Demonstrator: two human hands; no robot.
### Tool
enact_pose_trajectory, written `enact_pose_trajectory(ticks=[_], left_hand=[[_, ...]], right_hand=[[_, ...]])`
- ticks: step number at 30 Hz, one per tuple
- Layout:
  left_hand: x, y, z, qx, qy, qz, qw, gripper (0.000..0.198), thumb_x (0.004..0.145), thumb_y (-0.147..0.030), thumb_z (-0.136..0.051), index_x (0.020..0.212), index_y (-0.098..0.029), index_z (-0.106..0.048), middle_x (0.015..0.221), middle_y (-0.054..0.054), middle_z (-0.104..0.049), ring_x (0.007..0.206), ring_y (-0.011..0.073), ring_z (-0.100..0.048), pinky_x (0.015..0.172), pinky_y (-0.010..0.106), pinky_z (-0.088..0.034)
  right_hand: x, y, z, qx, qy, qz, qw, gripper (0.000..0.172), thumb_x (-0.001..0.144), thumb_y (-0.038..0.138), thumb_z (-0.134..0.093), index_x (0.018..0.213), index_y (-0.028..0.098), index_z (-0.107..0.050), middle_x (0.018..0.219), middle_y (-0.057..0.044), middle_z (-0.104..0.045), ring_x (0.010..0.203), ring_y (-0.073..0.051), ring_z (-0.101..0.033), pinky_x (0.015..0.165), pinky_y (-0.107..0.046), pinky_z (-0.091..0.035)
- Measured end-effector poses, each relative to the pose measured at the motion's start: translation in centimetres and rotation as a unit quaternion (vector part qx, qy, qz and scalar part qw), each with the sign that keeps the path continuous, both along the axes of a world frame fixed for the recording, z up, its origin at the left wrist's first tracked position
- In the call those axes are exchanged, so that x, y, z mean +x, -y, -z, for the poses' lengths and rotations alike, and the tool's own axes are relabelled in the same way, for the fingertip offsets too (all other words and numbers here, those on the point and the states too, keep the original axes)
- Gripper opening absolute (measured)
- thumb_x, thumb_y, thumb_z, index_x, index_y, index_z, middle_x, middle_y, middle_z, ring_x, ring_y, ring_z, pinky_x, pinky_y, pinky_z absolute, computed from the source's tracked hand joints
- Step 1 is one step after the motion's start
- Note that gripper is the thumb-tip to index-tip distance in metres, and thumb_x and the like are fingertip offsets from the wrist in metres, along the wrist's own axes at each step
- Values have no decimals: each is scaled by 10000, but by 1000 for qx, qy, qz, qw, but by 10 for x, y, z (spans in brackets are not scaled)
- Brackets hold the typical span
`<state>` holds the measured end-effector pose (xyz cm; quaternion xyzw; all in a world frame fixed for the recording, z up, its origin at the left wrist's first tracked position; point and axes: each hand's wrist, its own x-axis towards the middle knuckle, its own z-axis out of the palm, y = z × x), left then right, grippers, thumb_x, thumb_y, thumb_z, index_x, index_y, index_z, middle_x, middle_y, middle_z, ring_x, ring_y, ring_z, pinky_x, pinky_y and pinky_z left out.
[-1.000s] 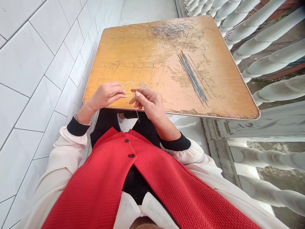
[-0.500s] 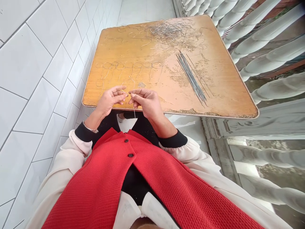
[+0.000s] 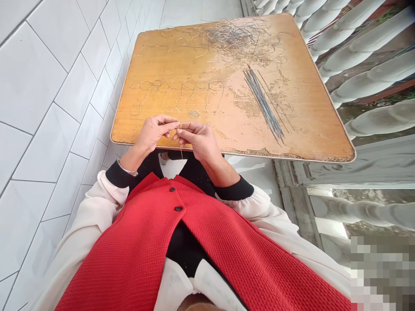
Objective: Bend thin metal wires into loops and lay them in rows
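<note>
My left hand and my right hand meet fingertip to fingertip over the table's near edge. Both are closed in a pinch on a thin wire, whose end hangs below the right fingers. Part of the wire is hidden behind the fingers. Just beyond my hands lies a small pile of tiny bits. Farther back, a row of wire loops with straight tails lies on the wood, with another loop nearer the left edge.
The worn wooden table holds a bundle of straight grey wires on the right and a tangled heap of wires at the back. A white tiled wall runs along the left. A white balustrade stands on the right.
My left hand has moved right and its fingertips now touch those of my right hand. The wire's upper part, which showed above the fingers, is now mostly hidden. The view has shifted slightly.
</note>
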<state>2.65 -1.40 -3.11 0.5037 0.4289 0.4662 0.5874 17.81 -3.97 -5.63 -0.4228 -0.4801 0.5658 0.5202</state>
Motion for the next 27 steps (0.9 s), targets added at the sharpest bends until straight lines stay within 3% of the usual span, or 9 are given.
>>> enact_pose_trajectory(ticks=[9,16,20,27], left_hand=[[-6,-1,-5,26,-63,-12,998,167,786,-98,-775,656,-138,-678,606,-24,-656,516,36,-537,509,179,-424],[-6,8,-7,7,-27,8,1000,160,833,-224,-792,707,-150,-727,670,-9,-684,567,48,-541,539,204,-399],[-7,9,-2,5,-12,15,1000,59,810,-165,-792,758,-162,-766,702,-9,-708,619,52,-562,610,208,-419],[0,6,6,12,-16,-60,998,153,771,-138,-800,649,-172,-714,641,-34,-658,572,48,-515,588,214,-408]], right_hand=[[-1,3,-5,-22,-21,-1,1000,363,614,463,-909,677,187,-682,643,-12,-708,480,-70,-510,453,-203,-463],[-1,0,-1,-27,-27,-17,999,361,682,462,-884,706,181,-658,665,-13,-698,487,-73,-536,464,-207,-463],[-1,0,-2,-29,-36,-21,999,331,679,428,-881,706,179,-665,662,-12,-697,492,-70,-530,466,-202,-455],[-4,7,-2,-58,-31,-26,998,354,607,452,-904,692,182,-690,661,-13,-721,474,-52,-489,435,-180,-404]])
